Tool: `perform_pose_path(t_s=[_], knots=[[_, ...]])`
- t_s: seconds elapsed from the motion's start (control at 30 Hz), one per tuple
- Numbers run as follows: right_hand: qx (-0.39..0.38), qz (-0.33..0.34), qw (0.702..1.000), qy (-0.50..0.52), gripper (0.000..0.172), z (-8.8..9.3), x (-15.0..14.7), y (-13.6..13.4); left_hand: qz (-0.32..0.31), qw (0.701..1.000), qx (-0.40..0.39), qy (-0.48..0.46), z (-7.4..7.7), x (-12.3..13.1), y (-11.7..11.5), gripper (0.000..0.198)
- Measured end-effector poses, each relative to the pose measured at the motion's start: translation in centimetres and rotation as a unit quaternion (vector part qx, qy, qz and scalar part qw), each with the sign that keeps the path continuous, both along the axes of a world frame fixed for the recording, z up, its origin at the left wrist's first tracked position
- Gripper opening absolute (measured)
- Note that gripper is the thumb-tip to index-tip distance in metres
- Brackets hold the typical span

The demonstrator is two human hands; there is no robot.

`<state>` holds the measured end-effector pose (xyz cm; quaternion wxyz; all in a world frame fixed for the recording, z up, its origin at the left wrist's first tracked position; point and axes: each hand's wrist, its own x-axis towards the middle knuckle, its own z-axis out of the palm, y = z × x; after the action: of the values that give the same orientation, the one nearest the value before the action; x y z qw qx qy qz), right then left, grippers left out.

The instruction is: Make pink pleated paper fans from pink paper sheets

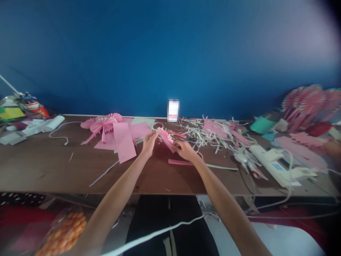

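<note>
Big blue wall (128, 53) behind everything, then my brown worktop (160, 177) running along it. Messiest bit is the tangle of white paper strips (198, 133), right of centre toward the back edge. Finished-looking pink rosettes (310, 101) are bunched at the back right corner, and a white power strip (274, 165) sits slantwise near the front edge on the right. Pink paper sheets (124, 142) overlap left of centre. My hands are mid-worktop, fingers closed in a pinch: left hand (149, 142) on the upper end of some pleated pink paper (167, 139), right hand (183, 148) on its lower end.
</note>
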<state>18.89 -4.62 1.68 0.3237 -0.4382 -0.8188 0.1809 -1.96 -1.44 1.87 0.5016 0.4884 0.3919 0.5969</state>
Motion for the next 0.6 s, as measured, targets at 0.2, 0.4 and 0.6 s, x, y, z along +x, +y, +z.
perform_pose_path(t_s=[0.2, 0.4, 0.6], knots=[[0.098, -0.055, 0.992, 0.059, 0.017, 0.1, -0.8, -0.3, 0.028, 0.997, 0.059, 0.045, 0.4, 0.6, -0.8, 0.033], [0.201, -0.088, 0.965, 0.146, 0.025, 1.4, -2.5, -1.0, 0.052, 0.983, 0.108, 0.138, 1.6, 1.3, -1.7, 0.031], [0.215, -0.064, 0.962, 0.157, 0.032, 3.1, -3.9, -0.8, 0.042, 0.978, 0.135, 0.152, 2.3, 2.0, -2.4, 0.028]])
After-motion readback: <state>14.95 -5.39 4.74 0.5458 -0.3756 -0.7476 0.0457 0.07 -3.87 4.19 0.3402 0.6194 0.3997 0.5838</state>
